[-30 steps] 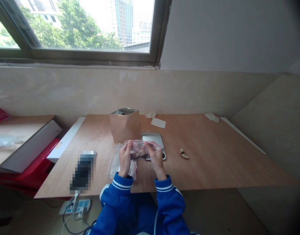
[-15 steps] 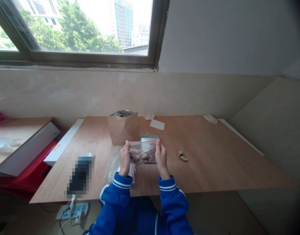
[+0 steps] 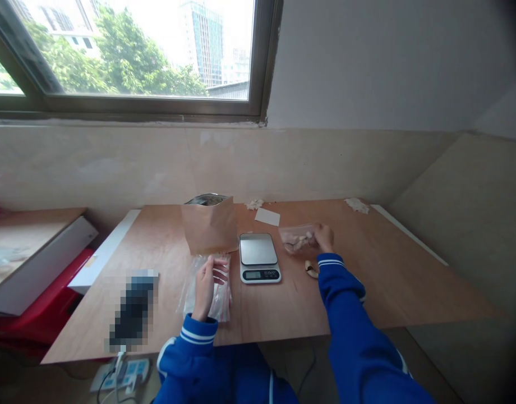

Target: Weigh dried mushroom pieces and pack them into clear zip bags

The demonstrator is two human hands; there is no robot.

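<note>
My right hand (image 3: 325, 238) grips the right end of a clear zip bag (image 3: 296, 238) with pale and brown pieces inside, out to the right of the scale. My left hand (image 3: 207, 283) has its fingers apart and holds nothing, over a stack of clear plastic bags (image 3: 190, 294). Between the hands stands a kitchen scale (image 3: 258, 249) with a bare steel plate and a small display. An open brown paper pouch (image 3: 210, 227) stands upright behind the plastic bags. Near my right sleeve lies a small pale curved piece (image 3: 311, 269).
A white card (image 3: 267, 217) and crumpled whitish scraps (image 3: 254, 205) lie at the table's back edge, with another scrap (image 3: 357, 206) further right. A blurred dark device (image 3: 132, 311) with a cable lies at the left. Below it is a power strip (image 3: 123, 375).
Both hands held the zip bag over the scale before. My left hand has let go and moved a little left; my right hand has carried the bag right, uncovering the scale.
</note>
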